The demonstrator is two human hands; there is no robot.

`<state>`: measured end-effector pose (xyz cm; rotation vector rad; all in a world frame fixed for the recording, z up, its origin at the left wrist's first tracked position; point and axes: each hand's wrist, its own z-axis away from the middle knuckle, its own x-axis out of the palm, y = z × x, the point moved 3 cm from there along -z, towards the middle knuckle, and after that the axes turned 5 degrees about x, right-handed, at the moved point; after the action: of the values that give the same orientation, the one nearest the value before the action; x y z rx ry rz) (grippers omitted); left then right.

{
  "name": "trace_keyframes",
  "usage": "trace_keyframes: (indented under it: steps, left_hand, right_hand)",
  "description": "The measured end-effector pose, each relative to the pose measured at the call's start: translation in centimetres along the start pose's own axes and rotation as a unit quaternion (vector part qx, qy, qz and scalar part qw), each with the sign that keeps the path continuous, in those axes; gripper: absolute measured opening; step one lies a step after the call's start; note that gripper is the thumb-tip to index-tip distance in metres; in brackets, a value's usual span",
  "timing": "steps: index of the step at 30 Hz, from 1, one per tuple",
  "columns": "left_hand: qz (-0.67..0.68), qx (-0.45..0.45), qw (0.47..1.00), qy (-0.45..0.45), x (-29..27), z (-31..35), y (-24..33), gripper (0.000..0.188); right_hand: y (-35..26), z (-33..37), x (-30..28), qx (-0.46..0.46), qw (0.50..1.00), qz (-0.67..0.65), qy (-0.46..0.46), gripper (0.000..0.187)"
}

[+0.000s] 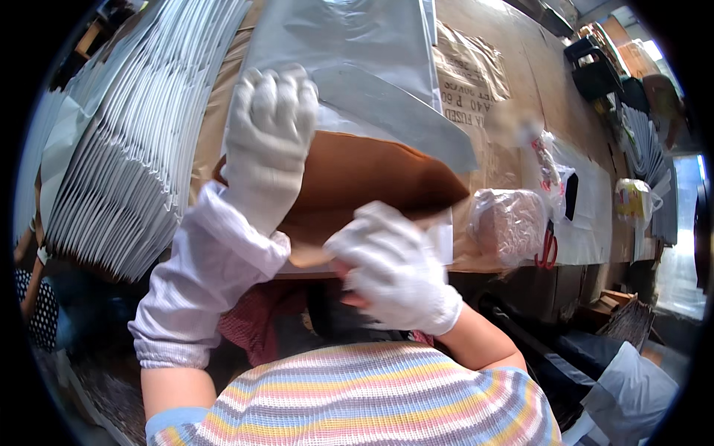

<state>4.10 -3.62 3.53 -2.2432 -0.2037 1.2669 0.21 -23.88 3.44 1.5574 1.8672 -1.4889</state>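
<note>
My left hand, in a whitish glove, lies flat with fingers stretched over a grey sheet-like bag. Its wrist crosses a brown, spread-open inner part of what looks like the same bag, with a grey flap folded beyond it. Near the table's front edge, my right hand hovers over or beside the brown part's near side. It wears a white glove with some bare fingertips showing. Its fingers look curled but are blurred by motion, and I cannot tell whether they hold anything.
A tall stack of folded white-grey bags stands at the left. A plastic-wrapped block lies right of my right hand, close to red-handled scissors. Printed brown wrapping paper covers part of the table. A dark container sits far right.
</note>
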Motion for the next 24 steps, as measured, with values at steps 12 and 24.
trace_keyframes:
  steps: [12, 24]
  left_hand:
    - [0.245, 0.143, 0.958, -0.048, 0.7, 13.5, 12.9, 0.049]
    - [0.214, 0.328, 0.828, -0.400, 1.8, -0.8, 14.2, 0.061]
  right_hand:
    - [12.0, 12.1, 4.2, 0.320, 0.770, -0.470, 0.289, 0.100]
    - [12.8, 8.5, 3.6, 0.237, 0.967, 0.027, 0.086, 0.072]
